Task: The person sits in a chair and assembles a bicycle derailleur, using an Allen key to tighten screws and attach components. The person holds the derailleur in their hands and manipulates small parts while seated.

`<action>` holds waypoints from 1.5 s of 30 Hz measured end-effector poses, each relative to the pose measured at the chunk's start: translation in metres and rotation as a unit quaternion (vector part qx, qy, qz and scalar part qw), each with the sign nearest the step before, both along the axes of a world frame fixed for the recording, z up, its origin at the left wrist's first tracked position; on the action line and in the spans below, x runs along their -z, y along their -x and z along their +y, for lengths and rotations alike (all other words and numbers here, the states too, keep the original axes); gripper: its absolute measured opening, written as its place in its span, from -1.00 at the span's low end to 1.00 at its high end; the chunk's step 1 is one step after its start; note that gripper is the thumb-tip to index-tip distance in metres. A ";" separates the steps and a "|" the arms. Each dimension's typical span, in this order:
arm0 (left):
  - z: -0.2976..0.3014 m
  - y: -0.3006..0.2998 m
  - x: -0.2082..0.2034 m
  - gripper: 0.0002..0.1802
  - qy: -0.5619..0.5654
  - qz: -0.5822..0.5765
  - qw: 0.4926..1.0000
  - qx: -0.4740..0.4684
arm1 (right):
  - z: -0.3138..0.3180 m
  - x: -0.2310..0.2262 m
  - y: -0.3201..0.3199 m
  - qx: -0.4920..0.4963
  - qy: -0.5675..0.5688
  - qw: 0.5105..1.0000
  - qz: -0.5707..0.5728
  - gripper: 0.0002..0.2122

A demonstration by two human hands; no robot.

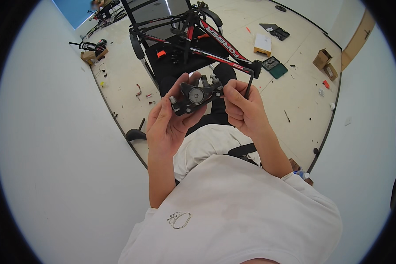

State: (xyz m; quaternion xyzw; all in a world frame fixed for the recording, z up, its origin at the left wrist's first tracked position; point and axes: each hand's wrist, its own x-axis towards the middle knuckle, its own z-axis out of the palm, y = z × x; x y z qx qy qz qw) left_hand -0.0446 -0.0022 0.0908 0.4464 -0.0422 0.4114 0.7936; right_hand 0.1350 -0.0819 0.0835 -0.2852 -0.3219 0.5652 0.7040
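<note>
My left hand point(166, 125) cradles a black disc brake caliper point(196, 94) in front of my lap. Its round silver centre faces up, and the fingers wrap behind and beneath it. On the other side, my right hand point(246, 110) is closed around a black L-shaped hex key point(251, 78), whose bent end sticks up above the fist. The right thumb and forefinger are at the caliper's right end, by a small bolt. Whether the hex key touches the caliper cannot be made out.
A red, black and white bicycle frame point(220, 40) lies across a black office chair point(138, 46) ahead. On the floor are a bicycle saddle point(136, 134), an opened green tool case point(275, 67), a dark tool case point(279, 32), cardboard boxes point(322, 58) and scattered small parts.
</note>
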 end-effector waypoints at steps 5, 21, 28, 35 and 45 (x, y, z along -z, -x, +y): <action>-0.001 0.001 0.000 -0.42 0.000 0.010 1.000 -0.010 | 0.000 -0.001 0.001 0.001 -0.003 1.000 -0.003 -0.84; 0.001 -0.004 0.001 -0.47 0.014 0.107 0.985 -0.136 | 0.002 0.000 -0.007 0.038 0.001 0.998 -0.042 -0.81; 0.002 -0.003 0.000 -0.48 0.041 0.133 0.979 -0.151 | 0.006 0.000 -0.005 0.059 0.012 0.997 -0.057 -0.80; 0.005 0.002 -0.004 -0.56 0.082 0.044 0.994 -0.052 | 0.005 0.002 -0.006 0.071 -0.001 0.995 -0.066 -0.81; -0.002 -0.005 0.003 -0.58 0.007 0.088 0.979 -0.182 | 0.006 0.003 -0.006 0.053 -0.026 0.996 -0.067 -0.88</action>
